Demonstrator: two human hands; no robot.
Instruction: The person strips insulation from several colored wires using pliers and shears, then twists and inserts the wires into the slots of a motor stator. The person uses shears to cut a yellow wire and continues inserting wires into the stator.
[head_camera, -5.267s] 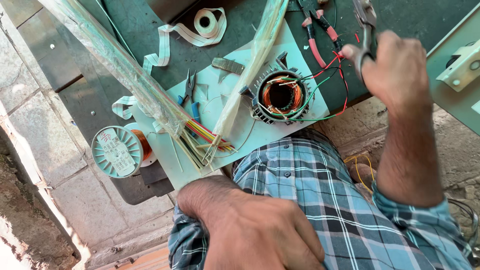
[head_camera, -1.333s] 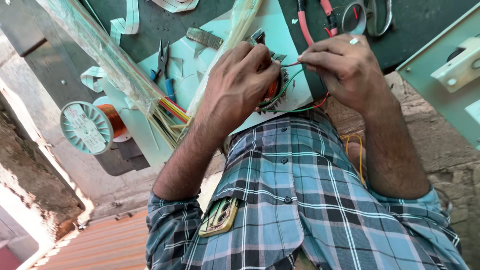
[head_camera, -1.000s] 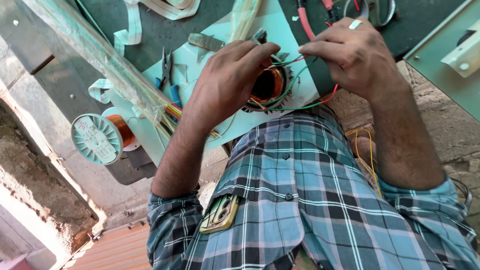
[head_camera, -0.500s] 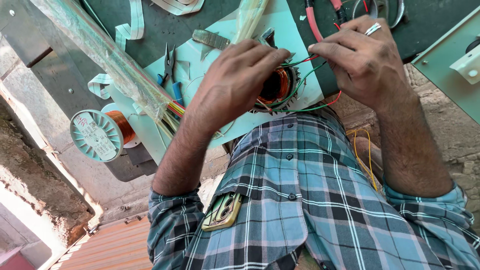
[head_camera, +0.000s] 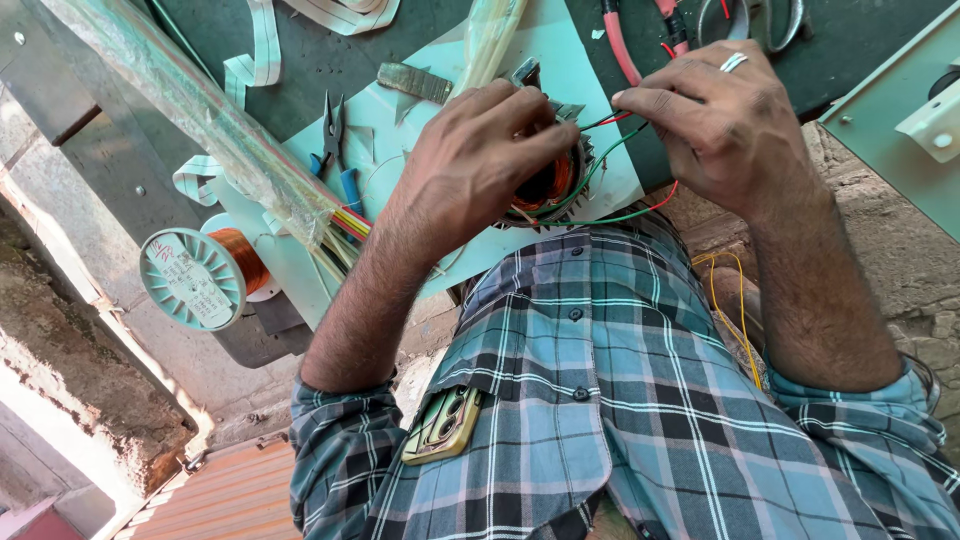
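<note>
Carefully, my left hand (head_camera: 480, 160) clamps the stator (head_camera: 550, 185); right hand (head_camera: 730, 120), at three o'clock, pinches the leads (head_camera: 610, 135); I'd keep them taut.

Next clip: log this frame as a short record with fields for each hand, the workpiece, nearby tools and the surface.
left hand: resting on the wound motor stator, fingers curled over it
right hand: pinching the red and green wires
nearby tools: blue-handled pliers; copper wire spool
surface: pale sheet on a dark bench
</note>
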